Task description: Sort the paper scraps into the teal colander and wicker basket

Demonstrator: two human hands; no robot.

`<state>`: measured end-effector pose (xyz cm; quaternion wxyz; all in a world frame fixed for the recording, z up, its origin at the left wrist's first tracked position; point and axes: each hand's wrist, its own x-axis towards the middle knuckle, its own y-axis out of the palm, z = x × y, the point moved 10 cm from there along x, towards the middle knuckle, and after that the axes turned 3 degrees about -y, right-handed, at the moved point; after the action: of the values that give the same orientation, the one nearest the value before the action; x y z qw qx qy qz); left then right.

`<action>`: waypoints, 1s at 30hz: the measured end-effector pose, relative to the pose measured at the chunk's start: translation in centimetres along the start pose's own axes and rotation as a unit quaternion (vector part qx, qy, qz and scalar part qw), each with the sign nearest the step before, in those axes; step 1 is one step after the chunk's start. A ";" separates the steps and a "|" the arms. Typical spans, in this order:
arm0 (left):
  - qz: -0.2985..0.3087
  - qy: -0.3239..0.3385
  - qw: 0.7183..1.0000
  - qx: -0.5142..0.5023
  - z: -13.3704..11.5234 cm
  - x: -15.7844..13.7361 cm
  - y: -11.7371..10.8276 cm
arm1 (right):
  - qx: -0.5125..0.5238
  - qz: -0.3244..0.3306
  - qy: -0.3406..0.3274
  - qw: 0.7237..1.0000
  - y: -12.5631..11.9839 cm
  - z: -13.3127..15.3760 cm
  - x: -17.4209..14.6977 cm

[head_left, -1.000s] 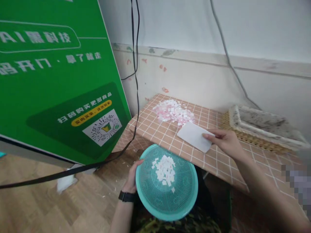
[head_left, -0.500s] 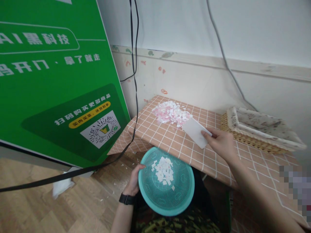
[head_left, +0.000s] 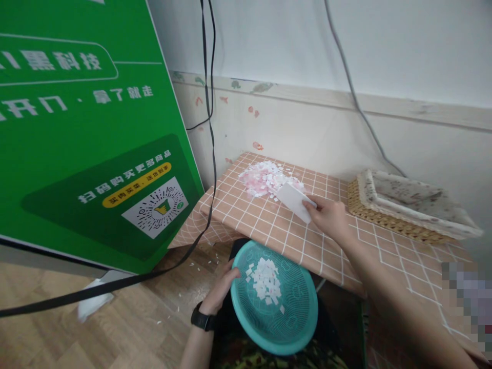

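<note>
Mid-frame, the right hand (head_left: 329,214) grips a card (head_left: 293,199) in its fingers (head_left: 310,207) by the scrap pile (head_left: 259,177) (white and pink); lower centre, the left hand (head_left: 220,288) grips the basin (head_left: 294,320).

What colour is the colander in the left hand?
The colander is turquoise green, seen best in the head view.
</note>
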<state>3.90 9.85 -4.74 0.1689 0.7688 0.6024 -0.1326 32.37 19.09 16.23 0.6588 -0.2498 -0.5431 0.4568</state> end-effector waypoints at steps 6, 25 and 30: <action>-0.021 0.055 0.998 0.035 -1.3 0.4 0.5 | -0.044 -0.029 -0.029 0.998 -1.1 1.6 -1.5; -0.226 0.150 0.960 0.069 -7.8 -3.0 -2.0 | -0.019 -0.022 -0.086 0.996 -1.5 2.7 -1.8; -0.189 0.293 0.936 0.043 -13.3 -12.2 0.4 | -0.017 -0.005 -0.097 0.995 -0.4 2.7 -1.6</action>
<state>1.37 4.57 12.32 -0.0766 0.6520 0.7531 0.0432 29.94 17.09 16.56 0.6010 -0.2122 -0.6135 0.4662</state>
